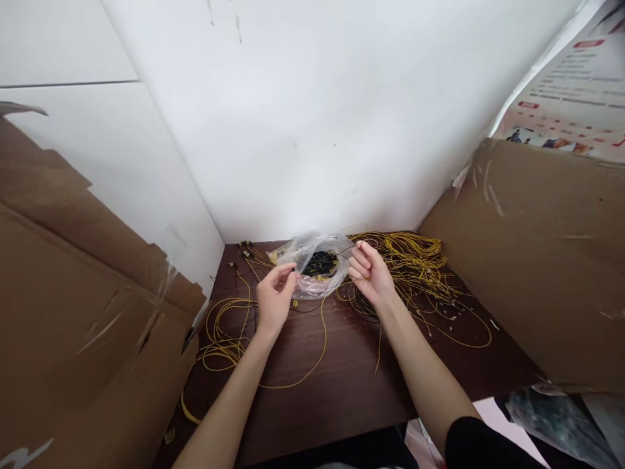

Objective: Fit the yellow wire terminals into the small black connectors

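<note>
Between the thumb and index finger of my left hand (276,301) is a small black piece (293,269), too small to name. My right hand (372,273) is closed in a pinch on the end of a thin dark wire (344,250). Behind and between both hands lies an open clear plastic bag (336,281), filled with many small black and yellow parts (319,264). A yellow cable (324,326) curves across the dark brown table (342,384) in front of the bag.
Bundled yellow cables (415,251) lie at the back right, with white bits scattered among them. More yellow cable loops (219,326) and connector ends (244,246) lie at left. Cardboard panels stand on the left (97,293) and right (527,260). A white wall (312,130) closes the back.
</note>
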`<state>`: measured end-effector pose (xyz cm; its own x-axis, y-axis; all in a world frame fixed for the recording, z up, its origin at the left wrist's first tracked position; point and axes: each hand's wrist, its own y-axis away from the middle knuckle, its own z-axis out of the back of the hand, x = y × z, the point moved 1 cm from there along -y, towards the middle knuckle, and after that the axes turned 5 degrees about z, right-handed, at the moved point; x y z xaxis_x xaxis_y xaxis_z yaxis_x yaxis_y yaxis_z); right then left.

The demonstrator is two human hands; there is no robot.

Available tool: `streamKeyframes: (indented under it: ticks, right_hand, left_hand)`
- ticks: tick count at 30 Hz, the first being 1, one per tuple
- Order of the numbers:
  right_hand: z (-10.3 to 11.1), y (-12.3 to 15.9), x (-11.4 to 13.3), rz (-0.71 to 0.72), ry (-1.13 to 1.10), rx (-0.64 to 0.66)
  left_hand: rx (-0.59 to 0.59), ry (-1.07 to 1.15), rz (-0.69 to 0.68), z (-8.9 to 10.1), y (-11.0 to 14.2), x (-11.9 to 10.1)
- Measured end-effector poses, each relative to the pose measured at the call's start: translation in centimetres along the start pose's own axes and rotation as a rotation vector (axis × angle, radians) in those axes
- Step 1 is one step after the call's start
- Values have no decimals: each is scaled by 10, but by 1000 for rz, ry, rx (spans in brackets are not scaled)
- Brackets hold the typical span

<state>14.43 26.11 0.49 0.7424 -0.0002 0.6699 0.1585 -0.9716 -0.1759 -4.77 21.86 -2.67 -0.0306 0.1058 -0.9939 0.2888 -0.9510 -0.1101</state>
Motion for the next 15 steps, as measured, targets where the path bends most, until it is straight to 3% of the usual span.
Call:
streamKeyframes:
  ticks: [4, 7, 10, 15]
  right_hand:
    - [-8, 3, 5, 24, 184, 50]
    - [-20, -5, 17, 43, 348, 137]
    - [-44, -23, 36, 135, 555, 206]
    - [-98, -59, 56, 435, 956, 390]
  left_hand:
    - [31, -203, -161, 3, 0, 2]
    - [128, -459, -313, 4, 1, 5]
    - [259, -630, -353, 2, 3, 9]
    - [337, -730, -352, 0, 7, 9]
